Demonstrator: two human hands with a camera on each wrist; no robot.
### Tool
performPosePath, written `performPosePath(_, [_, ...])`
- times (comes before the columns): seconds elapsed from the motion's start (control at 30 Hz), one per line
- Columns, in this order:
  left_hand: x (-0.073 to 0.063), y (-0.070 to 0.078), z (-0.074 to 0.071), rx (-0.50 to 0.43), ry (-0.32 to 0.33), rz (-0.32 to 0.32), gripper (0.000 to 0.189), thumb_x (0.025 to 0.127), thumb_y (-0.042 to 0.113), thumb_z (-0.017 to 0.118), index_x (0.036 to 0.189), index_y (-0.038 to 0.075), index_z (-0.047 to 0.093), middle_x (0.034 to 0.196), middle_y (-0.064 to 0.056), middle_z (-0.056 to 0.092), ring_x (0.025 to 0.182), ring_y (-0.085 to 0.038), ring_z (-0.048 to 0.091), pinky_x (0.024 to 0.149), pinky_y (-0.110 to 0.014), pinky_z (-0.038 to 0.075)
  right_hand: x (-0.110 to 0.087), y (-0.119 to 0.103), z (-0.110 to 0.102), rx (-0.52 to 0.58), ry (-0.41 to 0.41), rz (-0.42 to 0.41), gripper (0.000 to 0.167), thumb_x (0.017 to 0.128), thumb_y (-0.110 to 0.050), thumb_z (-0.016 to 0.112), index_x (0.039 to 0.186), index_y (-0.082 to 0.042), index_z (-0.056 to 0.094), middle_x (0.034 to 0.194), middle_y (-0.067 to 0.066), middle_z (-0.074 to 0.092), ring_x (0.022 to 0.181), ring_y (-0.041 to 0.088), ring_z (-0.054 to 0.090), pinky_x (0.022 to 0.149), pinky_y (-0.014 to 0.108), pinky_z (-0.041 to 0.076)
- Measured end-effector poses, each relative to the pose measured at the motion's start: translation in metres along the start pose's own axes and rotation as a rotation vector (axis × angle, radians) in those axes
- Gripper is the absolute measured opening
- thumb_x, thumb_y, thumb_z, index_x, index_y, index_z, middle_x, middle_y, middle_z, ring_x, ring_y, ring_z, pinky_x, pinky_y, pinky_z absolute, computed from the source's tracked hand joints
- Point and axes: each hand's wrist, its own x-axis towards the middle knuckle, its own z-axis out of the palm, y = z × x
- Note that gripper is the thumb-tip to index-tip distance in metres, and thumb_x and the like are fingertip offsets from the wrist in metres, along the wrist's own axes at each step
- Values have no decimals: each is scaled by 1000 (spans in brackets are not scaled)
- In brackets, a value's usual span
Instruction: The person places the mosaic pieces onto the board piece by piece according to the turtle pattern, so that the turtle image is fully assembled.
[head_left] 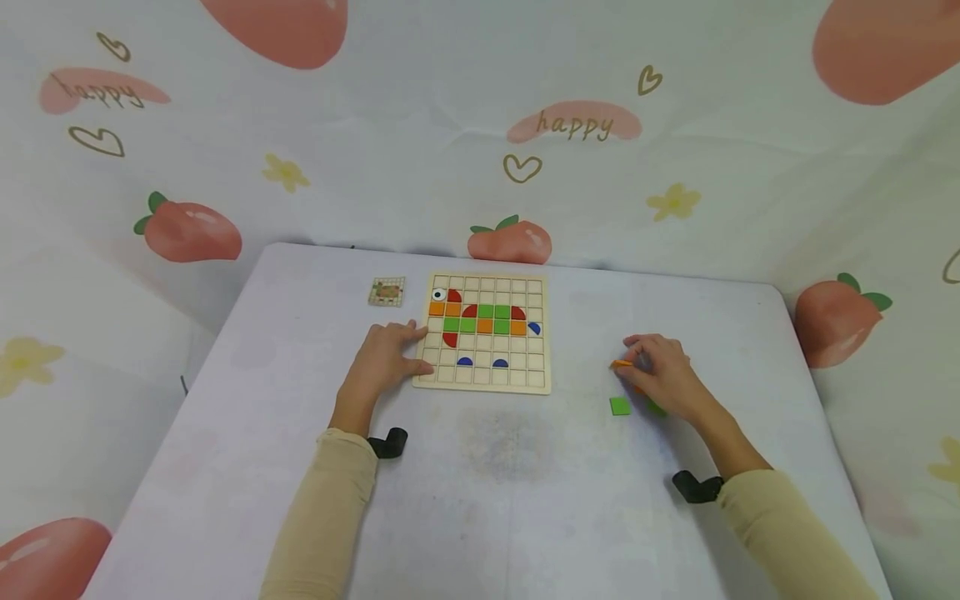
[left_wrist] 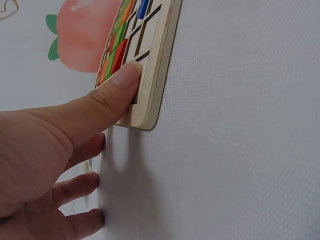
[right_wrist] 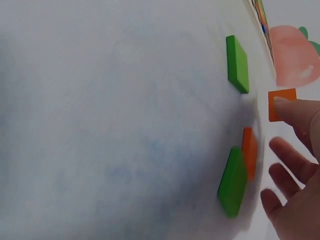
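Note:
A wooden grid board (head_left: 531,362) lies on the table, carrying orange, green, red and blue pieces and a white eye tile (head_left: 438,295). At its left edge is my left hand (head_left: 381,357); in the left wrist view the thumb (left_wrist: 117,85) rests straight on the board's corner, the other fingers apart from one another. My right hand (head_left: 663,375), to the right of the board, pinches an orange square tile (right_wrist: 276,112) between thumb and finger, above the table. Below it lie a green tile (right_wrist: 232,185) and an orange tile (right_wrist: 250,155). Another green tile (head_left: 619,406) lies left of them.
A small picture card (head_left: 387,292) with a grid pattern lies beyond the left hand, left of the board. The white-covered table (head_left: 480,517) meets a fruit-printed cloth (head_left: 420,150) at the back.

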Motion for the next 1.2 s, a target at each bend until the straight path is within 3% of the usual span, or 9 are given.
performPosePath(0.1, [0, 1, 0, 1, -5, -6, 81, 79, 36, 88, 150, 22, 53, 163, -4, 42, 138, -35, 41, 121, -53, 38, 7, -6, 1, 29, -12, 26, 14, 94, -10, 71, 102, -7, 60, 120, 20, 69, 109, 37, 61, 87, 41, 53])
performPosePath(0.17, [0, 1, -1, 3, -7, -10, 80, 79, 36, 88, 150, 23, 53, 163, -4, 42, 138, -35, 41, 120, -53, 38, 11, -10, 3, 39, -20, 42, 14, 96, -12, 70, 106, -7, 61, 111, 16, 72, 96, 29, 65, 72, 29, 54])
performPosePath(0.23, [-1, 2, -1, 6, -8, -13, 80, 79, 37, 88, 150, 23, 53, 163, -4, 42, 137, -35, 41, 120, -53, 39, 17, -16, 7, 45, -30, 63, 18, 98, -14, 68, 113, -8, 61, 105, 14, 72, 86, 24, 64, 65, 24, 52])
performPosePath(0.53, [0, 3, -1, -5, -5, -16, 80, 79, 36, 88, 149, 23, 54, 163, -3, 42, 138, -35, 41, 120, -53, 38, 43, -42, 29, 97, -4, 106, 26, 100, -14, 64, 125, -13, 67, 113, 10, 72, 94, 24, 60, 83, 28, 53])
performPosePath(0.8, [-1, 1, 0, 1, 3, -6, 80, 78, 36, 88, 149, 22, 54, 163, -3, 42, 133, -35, 43, 117, -52, 41, 63, -68, 48, 162, -28, 99, 33, 91, -12, 72, 123, -7, 71, 102, 9, 73, 88, 21, 62, 74, 16, 52])
performPosePath(1.2, [-2, 2, -1, -16, 5, -2, 80, 78, 34, 89, 149, 22, 54, 163, -3, 42, 131, -34, 44, 118, -52, 40, 89, -103, 80, 183, -51, -60, 29, 89, -15, 79, 116, -5, 73, 95, 8, 73, 85, 19, 63, 76, 21, 56])
